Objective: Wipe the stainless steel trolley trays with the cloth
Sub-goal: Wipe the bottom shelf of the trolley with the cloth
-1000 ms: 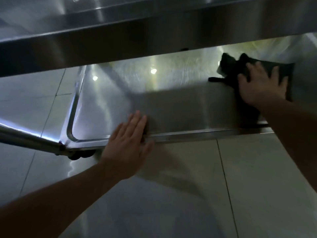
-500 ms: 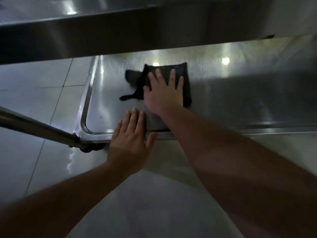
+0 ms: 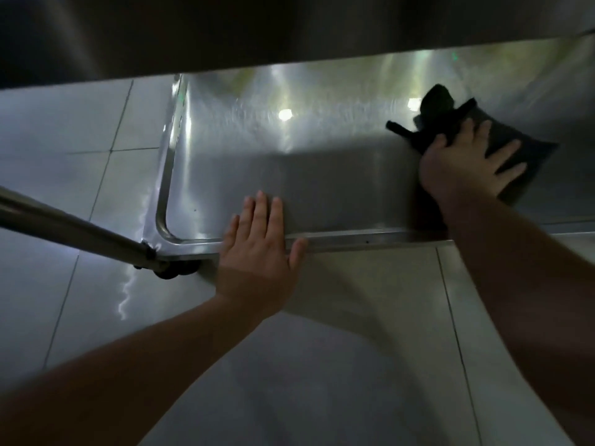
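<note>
right hand on cloth, tray

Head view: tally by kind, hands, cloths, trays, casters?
Hands: 2, left hand, right hand
Cloths: 1, cloth
Trays: 2, lower tray, upper tray
Casters: 1, caster
Total: 6

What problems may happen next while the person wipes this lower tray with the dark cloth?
1. The trolley stands on a wheel; only the left hand, flat on the lower tray rim, steadies it, so it may roll.
2. The right hand presses the cloth with spread fingers; its loose bunched end may slip free.
3. The upper tray hangs close above; a forearm may bump it.
</note>
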Demonstrator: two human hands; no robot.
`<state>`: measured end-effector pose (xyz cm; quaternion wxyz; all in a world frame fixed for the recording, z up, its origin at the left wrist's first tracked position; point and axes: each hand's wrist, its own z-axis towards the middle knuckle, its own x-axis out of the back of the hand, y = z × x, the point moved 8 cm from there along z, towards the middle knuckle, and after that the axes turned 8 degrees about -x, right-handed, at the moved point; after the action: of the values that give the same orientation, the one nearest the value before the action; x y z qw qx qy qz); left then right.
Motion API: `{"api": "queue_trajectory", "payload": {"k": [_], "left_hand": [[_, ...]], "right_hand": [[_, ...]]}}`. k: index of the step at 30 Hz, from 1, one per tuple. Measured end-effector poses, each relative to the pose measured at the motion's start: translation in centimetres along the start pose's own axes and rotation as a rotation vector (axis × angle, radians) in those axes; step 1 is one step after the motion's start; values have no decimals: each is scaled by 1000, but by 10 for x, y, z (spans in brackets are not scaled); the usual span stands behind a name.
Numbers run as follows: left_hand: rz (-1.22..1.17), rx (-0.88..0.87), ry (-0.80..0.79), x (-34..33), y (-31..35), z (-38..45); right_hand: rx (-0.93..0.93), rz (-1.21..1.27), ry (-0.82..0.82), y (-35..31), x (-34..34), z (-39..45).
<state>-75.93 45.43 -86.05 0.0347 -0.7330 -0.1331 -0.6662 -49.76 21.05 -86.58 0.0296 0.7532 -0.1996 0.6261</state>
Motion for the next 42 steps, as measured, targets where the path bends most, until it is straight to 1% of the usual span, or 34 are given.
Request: {"api": "queue_trajectory", "payload": {"k": [2,4,6,8,9,10,12,14,17,19,22,23,24,25,26,28,32,34,36,38,40,42], "left_hand": [[-6,5,-13,0,-1,1],[-5,14,-13,1,-1,2],[2,13,-26,3,-1,1],[10,-21,-63,5,2,0],[14,-43,-82,5,3,-1],[12,-55,-93,6,4,-2],[1,-34,-78,9,2,-1],[-19,-5,-62,10,0,1],[-26,-4,-52,7,-2,2],[-29,-3,-38,7,-2,2],[-18,-3,-41,5,-1,1],[-14,-2,-45,4,0,1],[-10,0,-47,4,0,2],[-7,3,-44,4,1,2],[-5,10,-32,5,1,2],[2,22,-18,8,1,3],[-2,32,-74,12,-1,6],[0,43,-106,14,-3,10],[19,52,-131,16,-4,13],[70,44,-144,18,-1,13],[122,6,-118,23,9,15],[126,-61,-77,27,30,19]], "right_hand": [[50,26,-10,-47,-14,-29],[179,-6,-62,-106,-36,-70],[393,-73,-164,-171,-60,-122],[702,-153,-282,-223,-79,-178],[846,-187,-324,-236,-84,-200],[948,-213,-345,-240,-86,-212],[1029,-222,-340,-229,-81,-209],[980,-188,-302,-199,-69,-179],[793,-130,-202,-123,-41,-103],[626,-102,-127,-56,-15,-45],[257,-69,-76,43,18,18],[155,-63,-73,64,24,25],[93,-59,-77,74,25,24],[74,-51,-82,75,24,16],[98,-38,-87,68,22,3],[246,-48,-104,41,10,-37],[697,-162,-173,-16,-23,-134],[834,-180,-233,-22,-25,-144],[927,-197,-251,-14,-18,-134],[928,-197,-236,6,-8,-113],[848,-183,-207,35,4,-83],[734,-157,-151,72,21,-46]]}}
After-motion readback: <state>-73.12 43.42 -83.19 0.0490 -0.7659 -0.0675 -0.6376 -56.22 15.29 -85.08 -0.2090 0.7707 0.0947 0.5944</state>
